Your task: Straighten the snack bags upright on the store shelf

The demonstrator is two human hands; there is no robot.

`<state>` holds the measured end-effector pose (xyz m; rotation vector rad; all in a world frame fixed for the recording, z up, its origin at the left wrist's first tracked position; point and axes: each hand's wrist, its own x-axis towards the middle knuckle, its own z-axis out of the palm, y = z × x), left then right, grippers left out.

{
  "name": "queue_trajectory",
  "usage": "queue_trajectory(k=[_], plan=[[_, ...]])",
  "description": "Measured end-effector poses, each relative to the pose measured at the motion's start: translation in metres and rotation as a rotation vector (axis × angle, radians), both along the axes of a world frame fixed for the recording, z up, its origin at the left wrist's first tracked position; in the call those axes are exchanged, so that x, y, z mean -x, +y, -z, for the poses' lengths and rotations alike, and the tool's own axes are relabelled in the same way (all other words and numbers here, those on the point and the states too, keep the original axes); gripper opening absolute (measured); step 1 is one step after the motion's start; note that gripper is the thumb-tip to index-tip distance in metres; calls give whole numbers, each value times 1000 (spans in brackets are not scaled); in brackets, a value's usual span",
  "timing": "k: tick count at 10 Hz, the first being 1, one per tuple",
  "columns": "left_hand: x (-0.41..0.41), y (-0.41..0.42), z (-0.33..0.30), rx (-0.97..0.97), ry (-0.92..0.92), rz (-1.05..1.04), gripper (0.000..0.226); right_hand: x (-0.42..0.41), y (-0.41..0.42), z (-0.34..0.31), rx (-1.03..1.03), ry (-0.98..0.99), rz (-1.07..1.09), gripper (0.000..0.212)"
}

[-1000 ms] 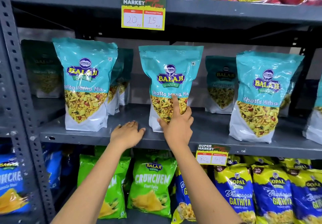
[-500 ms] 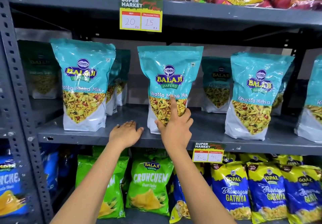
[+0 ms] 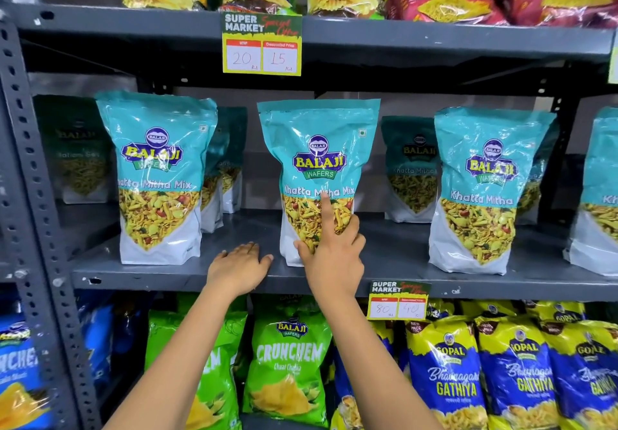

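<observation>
Teal Balaji Khatta Mitha Mix bags stand on the grey middle shelf [image 3: 394, 262]. The centre bag [image 3: 317, 162] is upright. My right hand [image 3: 334, 256] presses on its lower front, index finger pointing up over the snack picture, thumb at the bag's left bottom edge. My left hand [image 3: 239, 267] lies flat on the shelf's front edge just left of that bag, fingers apart, holding nothing. Another upright bag [image 3: 157, 175] stands to the left, and one [image 3: 485, 189] to the right leans slightly. Darker bags sit further back.
A yellow price tag [image 3: 262, 45] hangs from the upper shelf, a smaller one [image 3: 398, 301] from the middle shelf by my right wrist. Green Crunchem bags [image 3: 287, 362] and blue Gopal Gathiya bags [image 3: 448, 376] fill the lower shelf. A perforated steel upright [image 3: 30, 195] borders the left.
The view has drifted a little to the right and upward. My right hand stays pressed on the centre bag and my left hand stays on the shelf edge.
</observation>
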<state>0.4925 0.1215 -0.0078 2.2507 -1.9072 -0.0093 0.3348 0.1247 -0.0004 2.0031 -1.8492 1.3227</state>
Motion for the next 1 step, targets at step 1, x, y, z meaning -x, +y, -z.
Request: queue_trajectory(k=[1], plan=[[3,-2,-5,67,17,-26,66,10,1,6,46,17,-51,100]])
